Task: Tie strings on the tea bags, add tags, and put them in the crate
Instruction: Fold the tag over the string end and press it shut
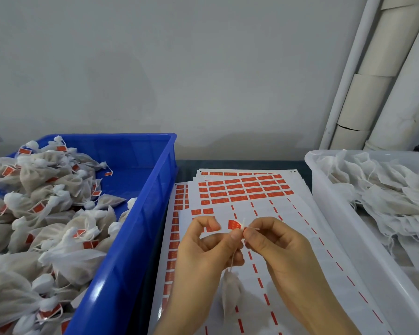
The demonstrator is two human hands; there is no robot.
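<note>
Both hands meet over the sticker sheets (252, 204) in the middle. My left hand (203, 252) pinches a red tag (234, 224) together with a white string between thumb and forefinger. My right hand (273, 240) pinches the string's end just right of the tag. A tea bag (230, 290) hangs from that string below the hands. The blue crate (140, 213) at the left holds several tied, tagged tea bags (46, 209).
A white plastic bin (344, 228) at the right holds several untagged tea bags (385, 189). Sheets of red tag stickers lie stacked between crate and bin. White pipes (377, 76) run up the wall at the back right.
</note>
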